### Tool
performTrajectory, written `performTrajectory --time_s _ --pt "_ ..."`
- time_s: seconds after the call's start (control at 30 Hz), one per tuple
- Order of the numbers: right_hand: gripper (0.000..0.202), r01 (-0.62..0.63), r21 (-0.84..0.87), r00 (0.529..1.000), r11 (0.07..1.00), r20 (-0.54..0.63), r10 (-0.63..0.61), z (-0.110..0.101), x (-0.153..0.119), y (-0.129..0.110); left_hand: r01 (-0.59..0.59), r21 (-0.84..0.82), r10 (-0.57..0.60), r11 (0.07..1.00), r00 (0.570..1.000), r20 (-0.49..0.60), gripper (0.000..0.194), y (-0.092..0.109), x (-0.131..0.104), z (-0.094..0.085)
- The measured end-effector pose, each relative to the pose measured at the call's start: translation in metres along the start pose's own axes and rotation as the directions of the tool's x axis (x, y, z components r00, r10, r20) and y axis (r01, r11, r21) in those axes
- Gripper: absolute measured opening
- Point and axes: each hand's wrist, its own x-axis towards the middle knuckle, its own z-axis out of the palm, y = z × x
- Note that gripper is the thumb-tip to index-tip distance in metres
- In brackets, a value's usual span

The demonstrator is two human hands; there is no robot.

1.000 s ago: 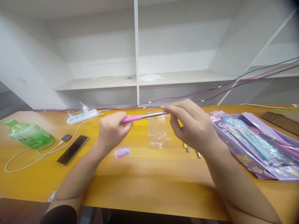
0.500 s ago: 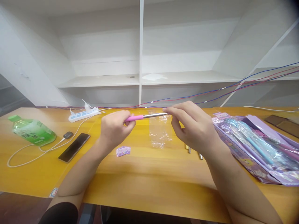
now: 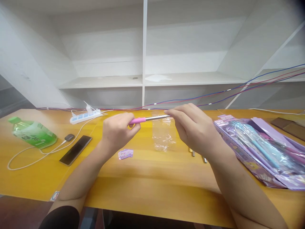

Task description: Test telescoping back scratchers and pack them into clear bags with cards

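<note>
A pen with a pink grip and a silver metal shaft (image 3: 152, 118) is held level above the table. My left hand (image 3: 118, 131) is closed round its pink end. At the other end, my right hand (image 3: 193, 127) pinches the metal tip between thumb and fingers. Beneath and behind the pen lies a clear plastic wrapper (image 3: 164, 136). Small purple printed cards (image 3: 125, 154) rest on the table below my left hand. Short metallic pieces (image 3: 205, 159) show partly from under my right hand.
On the right is a purple box (image 3: 252, 168) of wrapped pens. A green bottle (image 3: 35, 133), a phone (image 3: 75, 150), white cables and a power strip (image 3: 85, 116) are at the left. White shelving (image 3: 144, 57) stands behind the table (image 3: 147, 190).
The fingers of my right hand have drawn closer together at the pen's tip, and the pen has shifted very slightly left. Everything on the table stays where it was.
</note>
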Motion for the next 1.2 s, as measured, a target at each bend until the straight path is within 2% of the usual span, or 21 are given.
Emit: performTrajectory --time_s 0.13,0.33,0.57,0.77,0.87,1.07,1.2 --pt "0.041 -0.03 -0.004 0.996 1.0 0.082 0.031 0.002 -0.004 0.002 -0.039 -0.007 0.039 0.999 0.999 0.015 0.043 -0.004 0.002 -0.004" --pt "0.038 -0.021 -0.056 0.993 0.998 0.111 0.027 0.003 -0.003 0.0 -0.059 -0.001 0.058 0.998 0.996 0.066 0.054 -0.014 0.002 -0.009" --pt "0.022 0.025 -0.124 0.998 0.992 0.068 -0.017 0.0 -0.004 0.014 -0.119 0.037 0.114 0.992 0.987 0.114 0.063 -0.028 0.004 -0.005" --pt "0.035 0.038 -0.179 0.999 0.983 0.019 -0.035 -0.004 -0.005 0.029 -0.152 0.044 0.148 0.987 0.986 0.075 0.066 -0.041 0.004 0.0" --pt "0.035 0.042 -0.194 0.999 0.98 0.009 -0.041 -0.008 -0.006 0.036 -0.157 0.041 0.154 0.987 0.986 0.058 0.066 -0.049 0.005 0.001" --pt "0.037 0.036 -0.194 0.993 0.98 -0.105 -0.058 -0.021 -0.013 0.059 -0.207 0.091 0.21 0.974 0.978 -0.019 0.062 -0.077 0.007 -0.007" --pt "0.04 0.023 -0.198 0.994 0.98 -0.104 -0.045 -0.024 -0.017 0.066 -0.269 0.134 0.279 0.954 0.958 -0.063 0.061 -0.094 0.005 -0.012"
